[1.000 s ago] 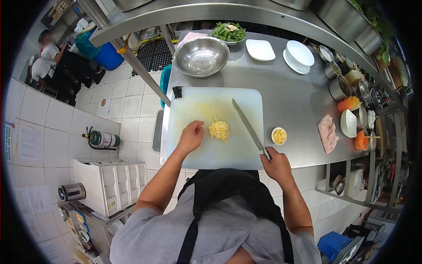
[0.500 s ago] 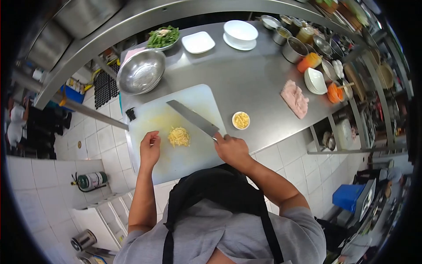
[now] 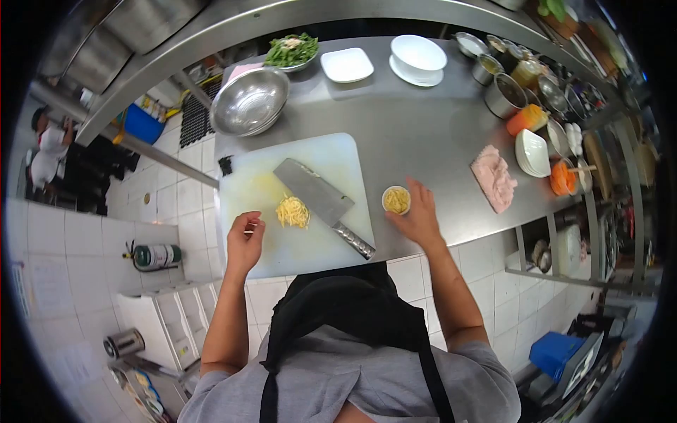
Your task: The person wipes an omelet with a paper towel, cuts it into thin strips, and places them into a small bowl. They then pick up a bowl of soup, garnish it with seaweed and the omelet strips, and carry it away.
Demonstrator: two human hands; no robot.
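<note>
My right hand (image 3: pixel 417 216) is at a small white cup (image 3: pixel 386 205) of pale yellow strips, thumb and fingers on either side of its rim. The cup stands on the steel counter just right of the white cutting board (image 3: pixel 331 151). A broad cleaver-like knife (image 3: pixel 321 197) lies flat on the board, its metal handle towards me. Left of the blade sits a small heap of shredded pale yellow strips (image 3: pixel 293 212). My left hand (image 3: pixel 245 240) hovers over the board's left side beside the heap, fingers loosely curled and apart from the thumb, holding nothing visible.
A steel bowl (image 3: pixel 250 102), a bowl of greens (image 3: pixel 292 52), a white square plate (image 3: pixel 347 65) and white bowls (image 3: pixel 418 53) line the back. At right are a pink cloth (image 3: pixel 493 178), square dishes (image 3: pixel 532 154) and sauce containers (image 3: pixel 505 96). Dark bits (image 3: pixel 225 166) lie on the board.
My right hand has let go of the knife, which now lies on the board, and has moved right to the small cup. My left hand stays near the heap. The view has shifted slightly.
</note>
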